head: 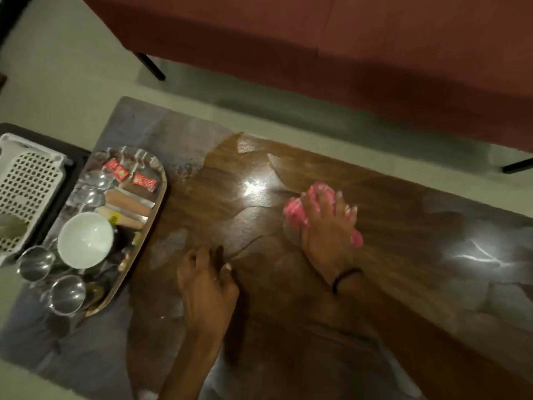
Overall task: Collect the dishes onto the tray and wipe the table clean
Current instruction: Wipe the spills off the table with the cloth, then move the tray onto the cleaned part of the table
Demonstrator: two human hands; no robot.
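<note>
Pressing pink cloth (292, 213) onto table (403, 203) under spread right hand (326, 226), for wiping. Bracing on left hand (204, 284), fingers loosely curled, empty. With loaded tray (165, 183) at table end, off wiping path.

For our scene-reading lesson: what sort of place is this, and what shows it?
Probably a home living room: a low wooden table stands before a red sofa, with a tray carrying a white bowl at its end.

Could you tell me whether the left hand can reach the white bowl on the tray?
Probably yes: the left hand is empty, close beside the tray, and the white bowl sits uncovered with nothing between them.
</note>
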